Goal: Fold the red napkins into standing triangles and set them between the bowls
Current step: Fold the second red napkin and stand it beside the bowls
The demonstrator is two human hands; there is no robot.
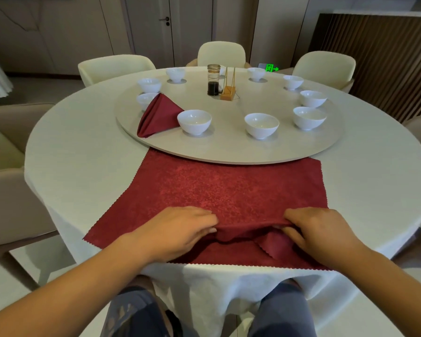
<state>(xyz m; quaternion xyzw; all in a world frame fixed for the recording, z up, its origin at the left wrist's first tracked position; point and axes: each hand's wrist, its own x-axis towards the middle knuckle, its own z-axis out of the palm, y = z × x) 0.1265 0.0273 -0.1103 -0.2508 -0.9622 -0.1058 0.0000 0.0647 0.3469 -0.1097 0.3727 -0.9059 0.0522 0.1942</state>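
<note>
The red patterned cloth napkin (229, 190) lies spread flat at the 6 o'clock edge of the round white-clothed tabletop (83, 166), right in front of me. Its far edge reaches the rim of the round pale turntable (229, 152). Near its close edge a ridge of cloth is raised. My left hand (180, 229) takes that ridge from 9 o'clock and my right hand (321, 232) from 3 o'clock. Each grip is pinching the gathered fabric, fingers curled over it, and a scalloped corner is turned up just beside my right hand.

A folded red napkin (159, 115) stands as a triangle at about 8 o'clock on the turntable, between two of the white ceramic bowls (194, 121). Nine such bowls ring the turntable. At its centre stand a glass bottle of dark sauce (213, 80) and, just beside it at 3 o'clock, a gold wire stand on a wooden block (228, 90). Cream upholstered chairs (221, 53) surround the tabletop's far side.
</note>
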